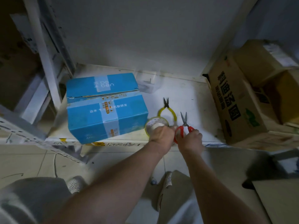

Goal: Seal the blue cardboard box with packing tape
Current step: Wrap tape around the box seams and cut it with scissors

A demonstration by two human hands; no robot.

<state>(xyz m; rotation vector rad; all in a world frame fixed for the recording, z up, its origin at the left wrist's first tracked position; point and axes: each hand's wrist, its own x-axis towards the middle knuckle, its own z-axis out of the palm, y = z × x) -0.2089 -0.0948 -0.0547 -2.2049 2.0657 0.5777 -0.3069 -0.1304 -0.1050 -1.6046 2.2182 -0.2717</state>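
Note:
The blue cardboard box (103, 107) lies on the white shelf (191, 101), its top flaps closed with a narrow gap along the seam and a pale tape strip across the middle. Just right of the box, my left hand (161, 135) grips a roll of clear packing tape (155, 125). My right hand (191, 138) holds red-handled scissors (184, 125), fingers through the loops, blades pointing away from me. The two hands touch each other at the shelf's front edge.
Yellow-handled pliers (167, 109) lie on the shelf behind the tape roll. A clear plastic container (148, 83) stands behind the box. Brown cardboard boxes (239, 101) crowd the right end. A white metal shelf post (45, 62) rises on the left.

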